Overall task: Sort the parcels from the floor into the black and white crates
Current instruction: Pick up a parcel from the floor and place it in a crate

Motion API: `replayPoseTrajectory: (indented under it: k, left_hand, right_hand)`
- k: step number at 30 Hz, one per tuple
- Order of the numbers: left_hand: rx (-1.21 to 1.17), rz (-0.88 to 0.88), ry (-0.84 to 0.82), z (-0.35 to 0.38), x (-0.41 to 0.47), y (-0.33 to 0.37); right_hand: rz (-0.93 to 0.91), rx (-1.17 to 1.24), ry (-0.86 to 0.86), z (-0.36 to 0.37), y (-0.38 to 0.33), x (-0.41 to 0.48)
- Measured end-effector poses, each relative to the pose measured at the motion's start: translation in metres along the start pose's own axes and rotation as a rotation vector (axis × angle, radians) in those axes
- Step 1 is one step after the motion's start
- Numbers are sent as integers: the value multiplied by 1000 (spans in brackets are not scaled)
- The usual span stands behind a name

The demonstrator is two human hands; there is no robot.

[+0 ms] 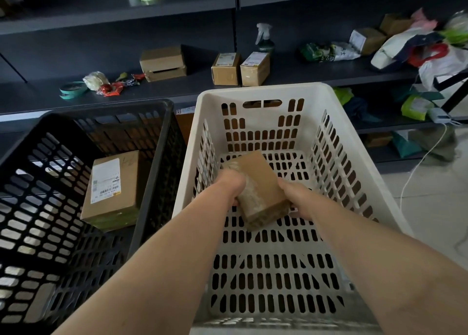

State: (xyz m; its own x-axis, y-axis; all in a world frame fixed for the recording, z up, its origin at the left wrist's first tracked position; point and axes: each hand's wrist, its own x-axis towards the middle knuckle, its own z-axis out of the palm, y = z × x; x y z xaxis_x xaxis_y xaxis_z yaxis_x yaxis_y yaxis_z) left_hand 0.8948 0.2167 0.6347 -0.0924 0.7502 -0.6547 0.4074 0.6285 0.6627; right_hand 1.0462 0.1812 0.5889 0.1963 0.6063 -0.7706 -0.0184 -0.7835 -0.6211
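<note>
Inside the white crate [263, 91], both hands are on one brown parcel [262, 182], held tilted above the slotted floor. Can't tell if its low corner touches the floor.

Left hand [231, 184]: curled round the parcel's left long edge, knuckles up. The fingers wrap underneath and are mostly hidden, so I can't tell their spread.

Right hand [295, 195]: grips the right edge near the lower corner, thumb side on top, fingers tucked below the box and mostly out of sight.

Black crate [157, 172] sits just beside the white one, on its left, walls nearly touching. It contains a labelled parcel [111, 190], white label facing up, lying flat against the right wall.

Behind both crates a dark shelf [192, 89] carries two small boxes [240, 68] side by side, a larger carton [163, 62] and a spray bottle [264, 37].
</note>
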Motion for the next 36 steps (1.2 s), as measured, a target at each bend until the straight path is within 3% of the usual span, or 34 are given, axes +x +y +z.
replayPoseTrajectory:
  k: [5, 9, 12, 16, 21, 28, 29, 32, 34, 36]
  left_hand:
    - [86, -11, -86, -8, -10, -8]
    - [-26, -29, -163, -9, -20, 3]
    - [-107, 33, -107, 0, -21, 16]
    - [-128, 87, -180, 10, -25, 29]
    - [289, 124, 66, 3, -9, -4]
    - [331, 17, -92, 8, -3, -38]
    - [303, -19, -133, 10, -5, -40]
    - [180, -51, -203, 16, -7, -38]
    - [84, -11, -97, 12, -5, -26]
    - [25, 34, -3, -1, 0, -13]
  right_hand:
    - [-69, 16, 38, -3, 8, 2]
    - [-117, 173, 93, -6, -8, -6]
    - [-55, 86, 41, -6, -15, -16]
    - [-25, -167, 103, 0, -2, -12]
    - [-62, -269, 153, 1, 2, -9]
    - [-93, -470, 470, -29, 38, 5]
    - [-73, -412, 400, -26, 41, 4]
    - [-31, 89, 29, -17, 32, -5]
    - [-31, 252, -165, -16, 23, -4]
    - [-8, 362, -254, -14, 17, -4]
